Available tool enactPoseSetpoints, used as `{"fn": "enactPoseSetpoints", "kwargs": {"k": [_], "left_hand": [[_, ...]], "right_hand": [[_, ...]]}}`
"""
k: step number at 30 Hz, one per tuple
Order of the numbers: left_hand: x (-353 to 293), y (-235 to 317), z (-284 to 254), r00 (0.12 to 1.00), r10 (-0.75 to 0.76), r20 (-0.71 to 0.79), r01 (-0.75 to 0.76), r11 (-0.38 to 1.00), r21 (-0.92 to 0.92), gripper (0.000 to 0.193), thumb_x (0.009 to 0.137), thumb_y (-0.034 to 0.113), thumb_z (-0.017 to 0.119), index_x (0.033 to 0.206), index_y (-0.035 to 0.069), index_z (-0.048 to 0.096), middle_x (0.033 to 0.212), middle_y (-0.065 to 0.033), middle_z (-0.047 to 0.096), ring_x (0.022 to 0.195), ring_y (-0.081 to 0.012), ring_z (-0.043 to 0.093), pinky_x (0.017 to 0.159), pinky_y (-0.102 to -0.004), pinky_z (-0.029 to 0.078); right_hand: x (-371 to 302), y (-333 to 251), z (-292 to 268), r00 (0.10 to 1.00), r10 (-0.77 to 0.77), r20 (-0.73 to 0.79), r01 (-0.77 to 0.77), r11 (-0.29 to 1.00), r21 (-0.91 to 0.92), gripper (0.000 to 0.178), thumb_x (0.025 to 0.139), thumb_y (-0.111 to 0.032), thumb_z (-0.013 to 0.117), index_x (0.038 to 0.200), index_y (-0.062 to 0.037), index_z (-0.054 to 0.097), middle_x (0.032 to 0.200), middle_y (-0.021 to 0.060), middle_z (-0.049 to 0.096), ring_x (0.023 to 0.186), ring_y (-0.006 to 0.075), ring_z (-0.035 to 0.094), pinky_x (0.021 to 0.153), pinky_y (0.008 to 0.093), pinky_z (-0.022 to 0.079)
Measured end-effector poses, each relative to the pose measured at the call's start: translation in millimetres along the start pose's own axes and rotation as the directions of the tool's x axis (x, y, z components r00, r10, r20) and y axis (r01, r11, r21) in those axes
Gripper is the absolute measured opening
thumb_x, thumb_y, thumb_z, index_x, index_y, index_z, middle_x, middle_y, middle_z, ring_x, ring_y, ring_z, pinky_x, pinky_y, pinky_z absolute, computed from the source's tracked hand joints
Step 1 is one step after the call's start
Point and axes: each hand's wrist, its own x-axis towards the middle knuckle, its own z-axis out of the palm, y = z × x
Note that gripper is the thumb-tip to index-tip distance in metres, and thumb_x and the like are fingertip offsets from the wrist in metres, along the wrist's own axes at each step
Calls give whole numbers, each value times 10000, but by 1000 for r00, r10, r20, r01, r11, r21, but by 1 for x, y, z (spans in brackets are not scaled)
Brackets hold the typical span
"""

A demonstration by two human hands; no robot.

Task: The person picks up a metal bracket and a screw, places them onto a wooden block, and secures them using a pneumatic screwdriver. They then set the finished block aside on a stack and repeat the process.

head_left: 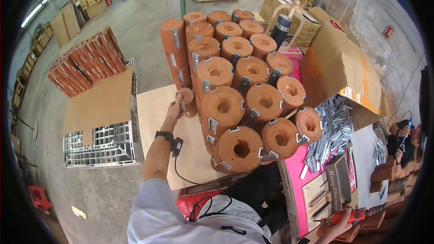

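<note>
My left hand point(175, 108) is wrapped round a terracotta-coloured cylinder point(188, 104), which stands at the near end of the leftmost row on a tan board point(156, 108). To its right are tall stacks of similar cylinders point(221, 106), with hexagonal holes in their tops and metal clips on their sides. Down at the lower right, my right hand point(341, 229) grips a red electric screwdriver point(346, 217), its bit pointing left. Beside the screwdriver lies a wooden jig point(316, 196) with dark bars on the pink-covered table point(296, 180).
Loose metal strips point(330, 126) spill from an open cardboard box point(339, 70) on the right. A black flask point(280, 29) stands behind the stacks. Far left, more cylinders point(88, 61) stand on a cardboard-covered pallet point(99, 147). At far right, a co-worker's hands point(402, 131) hold a blue tool.
</note>
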Motion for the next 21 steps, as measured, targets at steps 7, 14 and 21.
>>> {"fn": "enactPoseSetpoints", "kwargs": {"k": [7,14,21], "left_hand": [[25,-21,-9,981,170,-93,-157,979,130,817,828,699,530,1122,-61,578,860,-73,596,694,-154,593,530,-259,493],[-64,5,10,845,-116,522,-193,845,499,657,858,601,544,1078,-13,624,868,-72,597,752,-166,586,614,-299,501],[-158,60,134,709,-206,674,-382,692,612,584,861,515,566,1095,-18,612,912,-82,600,807,-179,584,677,-308,489]], "right_hand": [[-8,-5,2,999,5,-42,-6,1000,-20,251,926,-243,602,1022,-12,624,735,13,561,579,80,495,490,219,395],[-19,-36,19,995,84,-59,-92,985,-146,127,797,-74,695,900,-20,642,798,22,637,643,93,581,576,254,485],[-5,-38,3,984,139,110,-136,990,-34,204,834,-140,694,969,-21,599,765,17,621,642,76,574,573,249,489]]}}
